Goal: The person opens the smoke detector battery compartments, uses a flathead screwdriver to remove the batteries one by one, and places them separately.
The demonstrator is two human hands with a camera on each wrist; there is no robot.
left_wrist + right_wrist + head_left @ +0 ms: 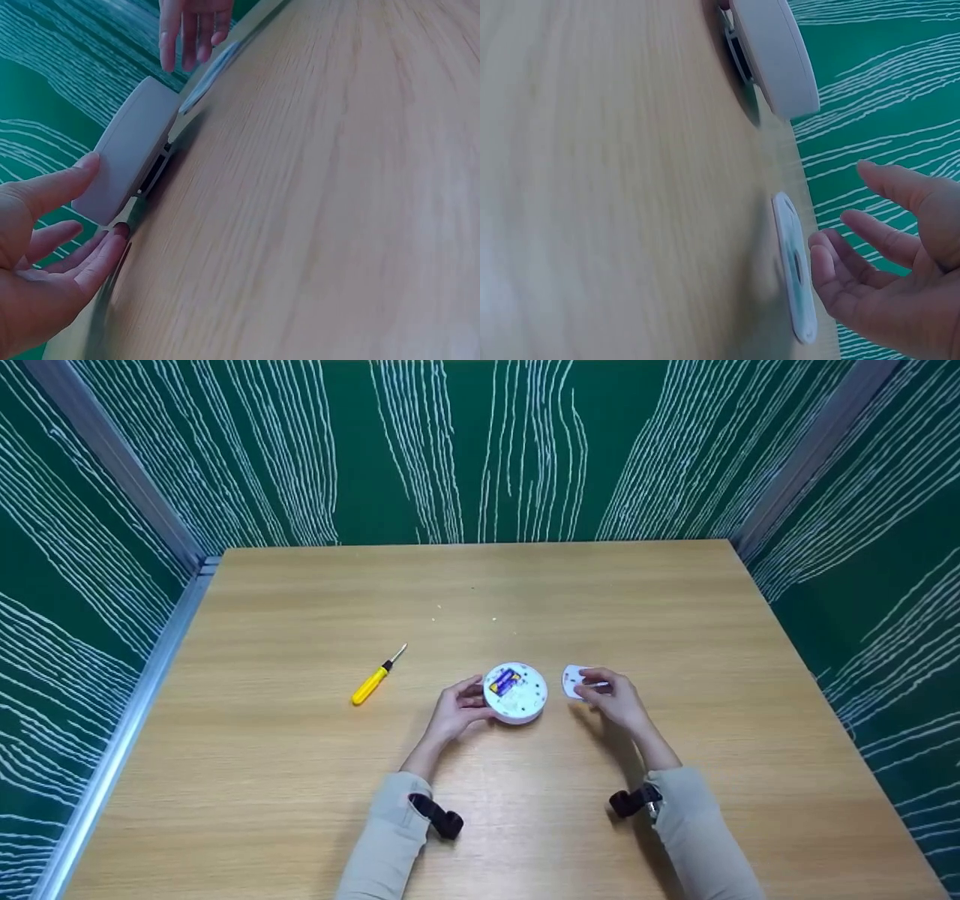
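Note:
My left hand (454, 711) grips the left side of a round white device (525, 703), which looks like a smoke detector. Its upturned face carries small dark holes and a purple and yellow battery or label (505, 682). In the left wrist view the thumb presses the device's side wall (127, 154) and the fingers reach beneath. Just right of it a thin white mounting plate (571, 681) with holes lies on the table. Over that plate hovers my right hand (616, 703), fingers loosely bent. The right wrist view shows a small gap between those fingertips and the plate (796, 270).
A yellow-handled screwdriver (373, 684) lies on the wooden table (300, 810) left of the left hand, its tip pointing away. Several tiny white bits are scattered farther back. Green walls with white wavy lines enclose the table's back and sides.

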